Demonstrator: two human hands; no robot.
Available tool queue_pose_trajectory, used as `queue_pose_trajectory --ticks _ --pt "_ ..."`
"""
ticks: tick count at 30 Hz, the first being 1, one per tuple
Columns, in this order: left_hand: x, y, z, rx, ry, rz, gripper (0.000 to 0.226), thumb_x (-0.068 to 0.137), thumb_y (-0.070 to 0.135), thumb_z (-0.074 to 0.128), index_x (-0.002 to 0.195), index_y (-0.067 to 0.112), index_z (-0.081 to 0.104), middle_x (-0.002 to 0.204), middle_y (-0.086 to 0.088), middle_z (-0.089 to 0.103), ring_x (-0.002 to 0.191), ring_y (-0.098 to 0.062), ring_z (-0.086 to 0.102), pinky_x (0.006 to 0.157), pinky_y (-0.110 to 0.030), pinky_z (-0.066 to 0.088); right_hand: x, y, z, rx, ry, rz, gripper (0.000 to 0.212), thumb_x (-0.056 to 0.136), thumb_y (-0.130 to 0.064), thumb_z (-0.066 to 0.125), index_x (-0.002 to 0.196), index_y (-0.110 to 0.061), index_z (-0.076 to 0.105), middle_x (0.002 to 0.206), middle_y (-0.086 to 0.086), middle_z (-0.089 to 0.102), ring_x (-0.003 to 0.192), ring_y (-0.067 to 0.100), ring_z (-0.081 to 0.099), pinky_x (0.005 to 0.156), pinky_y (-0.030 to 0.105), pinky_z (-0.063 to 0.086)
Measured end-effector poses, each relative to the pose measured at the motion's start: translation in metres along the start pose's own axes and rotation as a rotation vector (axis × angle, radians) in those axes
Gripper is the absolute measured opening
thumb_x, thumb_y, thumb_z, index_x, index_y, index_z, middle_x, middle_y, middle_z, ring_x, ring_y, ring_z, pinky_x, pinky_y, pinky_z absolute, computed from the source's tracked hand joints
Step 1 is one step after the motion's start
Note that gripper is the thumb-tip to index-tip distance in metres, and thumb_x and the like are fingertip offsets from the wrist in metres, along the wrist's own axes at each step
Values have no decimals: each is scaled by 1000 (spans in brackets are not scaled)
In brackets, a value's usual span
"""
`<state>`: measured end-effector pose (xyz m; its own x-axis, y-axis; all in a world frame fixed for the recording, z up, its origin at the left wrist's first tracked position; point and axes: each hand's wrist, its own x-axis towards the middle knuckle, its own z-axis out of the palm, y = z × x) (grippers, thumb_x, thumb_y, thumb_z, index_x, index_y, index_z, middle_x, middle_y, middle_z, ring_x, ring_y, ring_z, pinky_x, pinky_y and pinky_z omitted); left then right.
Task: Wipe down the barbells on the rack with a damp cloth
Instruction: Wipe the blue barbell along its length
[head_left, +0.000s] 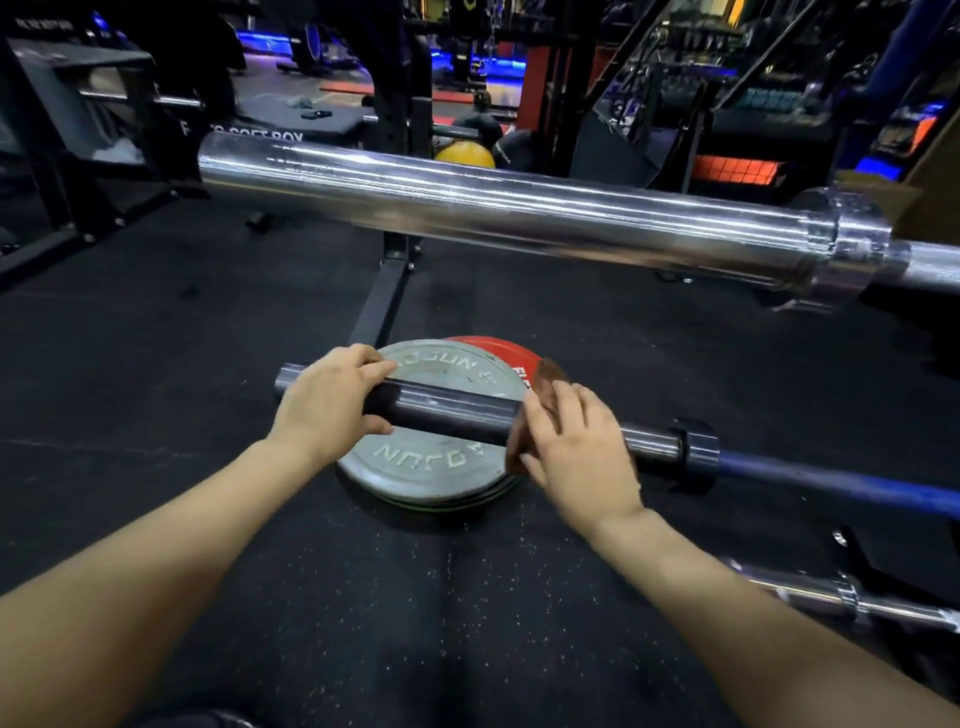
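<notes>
A barbell with a blue shaft has its dark steel sleeve (452, 410) stretched across the middle of the view. My left hand (332, 400) grips the sleeve near its free end. My right hand (576, 441) wraps a reddish-brown cloth (545, 379) around the sleeve farther right, short of the collar (693, 452); the cloth is blurred. Above and beyond, a thick chrome barbell sleeve (493, 208) runs across the view. A third chrome bar (831, 597) shows low at the right.
Under the held sleeve, a grey weight plate (436, 467) lies on a stack, with a red plate (498, 348) behind it, on black rubber flooring. A black rack foot (379, 306) stands behind. A yellow ball (465, 153) and more gym frames fill the background.
</notes>
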<state>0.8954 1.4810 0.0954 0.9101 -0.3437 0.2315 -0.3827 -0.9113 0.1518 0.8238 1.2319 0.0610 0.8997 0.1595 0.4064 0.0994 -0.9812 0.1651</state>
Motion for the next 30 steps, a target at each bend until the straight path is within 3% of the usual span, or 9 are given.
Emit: queue_pose_trajectory --ticks 4,7,9,12,15,18,21,26,30 --pt "-12 -25 -2 51 86 -99 62 72 32 80 128 19 58 124 4 56 110 -21 51 90 -35 45 46 -64 -4 19 -10 -57 65 58 -35 86 114 -9 65 107 17 62 94 36 61 80 41 52" --pt "-12 -27 0 79 78 -98 55 75 30 77 126 19 59 124 5 58 109 -20 53 90 -34 46 63 -75 -9 100 -69 -164 64 88 -37 59 141 -9 37 135 17 41 120 34 43 99 42 37" --pt "-12 -27 2 86 94 -109 51 77 30 75 125 20 60 124 6 58 110 -19 53 87 -33 46 56 -58 -13 140 -92 -248 71 84 -36 65 143 -10 36 135 17 42 121 35 44 99 43 39" --pt "-13 -29 6 92 138 -129 45 79 30 74 121 20 63 123 6 59 110 -19 54 81 -33 46 29 -11 -5 134 -20 -255 77 62 -31 82 130 -8 55 123 21 55 106 39 57 86 43 52" --pt "-15 -30 13 50 192 -127 45 76 26 76 118 15 66 117 1 62 107 -23 55 72 -36 49 1 24 0 61 30 -207 74 63 -31 81 129 -7 57 125 23 55 109 41 56 89 46 50" --pt "-14 -30 18 53 200 -98 43 74 23 78 114 13 67 112 -1 64 102 -25 57 64 -36 50 10 6 4 41 -16 -135 75 62 -42 83 124 -5 60 120 24 58 104 42 58 87 47 52" --pt "-11 -30 16 63 157 -101 44 78 27 74 120 16 64 117 0 61 106 -23 54 69 -37 51 43 -45 3 59 -34 -173 81 60 -47 82 124 -4 58 118 21 59 102 40 59 83 44 52" --pt "-9 -29 9 82 88 -118 45 85 31 66 128 23 57 126 6 54 114 -16 48 79 -34 49 84 -108 -6 110 -79 -261 70 90 -43 55 143 -8 27 141 15 35 125 33 38 100 40 36" --pt "-11 -36 4 25 85 -100 43 86 39 64 126 25 59 125 8 56 112 -16 51 79 -33 48 66 -73 -7 123 -93 -325 73 79 -36 72 141 -11 42 138 18 45 122 37 46 95 45 44"
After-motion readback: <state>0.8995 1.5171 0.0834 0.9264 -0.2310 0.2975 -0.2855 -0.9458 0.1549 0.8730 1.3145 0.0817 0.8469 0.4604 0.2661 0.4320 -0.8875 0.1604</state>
